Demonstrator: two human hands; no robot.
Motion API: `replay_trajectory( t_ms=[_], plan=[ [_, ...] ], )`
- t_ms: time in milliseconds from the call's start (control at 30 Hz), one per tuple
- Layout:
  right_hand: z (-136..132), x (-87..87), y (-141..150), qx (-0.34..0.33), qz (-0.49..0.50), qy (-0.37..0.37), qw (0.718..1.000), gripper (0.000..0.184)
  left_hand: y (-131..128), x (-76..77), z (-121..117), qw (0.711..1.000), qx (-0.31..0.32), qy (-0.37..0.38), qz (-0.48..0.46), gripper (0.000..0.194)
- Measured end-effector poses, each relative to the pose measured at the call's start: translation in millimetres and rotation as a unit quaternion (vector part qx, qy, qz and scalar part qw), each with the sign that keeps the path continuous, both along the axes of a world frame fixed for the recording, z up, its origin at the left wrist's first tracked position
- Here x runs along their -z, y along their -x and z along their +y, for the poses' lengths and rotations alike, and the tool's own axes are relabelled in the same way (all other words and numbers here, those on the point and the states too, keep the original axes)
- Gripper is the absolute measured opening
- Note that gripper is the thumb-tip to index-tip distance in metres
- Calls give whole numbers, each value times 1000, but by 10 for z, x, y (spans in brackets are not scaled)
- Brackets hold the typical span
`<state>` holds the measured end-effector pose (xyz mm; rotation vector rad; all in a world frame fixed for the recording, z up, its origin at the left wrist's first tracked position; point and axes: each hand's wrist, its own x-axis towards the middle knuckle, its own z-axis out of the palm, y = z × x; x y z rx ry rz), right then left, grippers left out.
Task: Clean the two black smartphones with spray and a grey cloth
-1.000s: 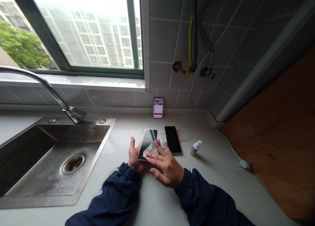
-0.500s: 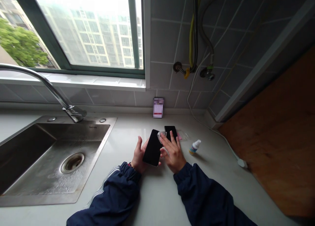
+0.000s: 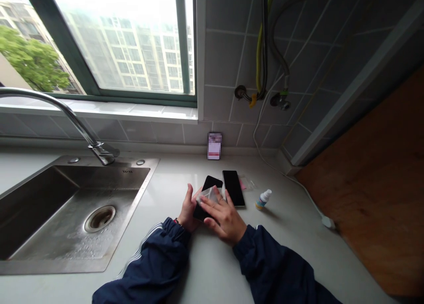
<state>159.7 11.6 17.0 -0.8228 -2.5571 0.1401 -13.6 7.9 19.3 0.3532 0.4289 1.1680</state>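
Head view: left hand (image 3: 188, 210) curls fingers round phone (image 3: 211, 181) edge; right hand (image 3: 228, 217), fingers half-spread, presses wipe (image 3: 207, 192); counter (image 3: 160, 193) stretches sinkward.

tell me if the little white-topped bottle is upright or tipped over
Upright: the white-topped bottle stands on its base on the counter, with its white top uppermost.

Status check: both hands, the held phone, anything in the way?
Left hand holding black phone. Right hand on white cloth, over the screen. Second phone close by; bottle off right.
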Motion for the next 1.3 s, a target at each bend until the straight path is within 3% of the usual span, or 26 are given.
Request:
replay_trajectory(
  t_ms=[133,300,500,667,833,1000,1167,1300],
  plan=[
    [82,27,-47,110,27,-8,994,54,5,-8,-6,999,46,9,21,74],
    [-31,-16,50,-22,-29,4,999,61,-24,-9,-2,999,-6,34,36,83],
    [52,-2,-2,126,6,5,992,56,-50,-9,-21,996,68,-1,57,74],
    [38,14,21,29,-31,-3,999,64,-52,25,-20,998,31,2,47,82],
    [40,15,34,123,2,-7,992,59,-49,4,-28,996,61,4,66,78],
    [8,17,41,25,-22,-15,999,66,-45,24,-31,998,31,11,53,85],
    [66,18,19,122,22,-11,992,62,-40,33,-27,995,60,-8,78,77],
    [-30,13,84,44,-4,-4,999,64,-39,32,-20,997,34,9,68,83]
  ],
)
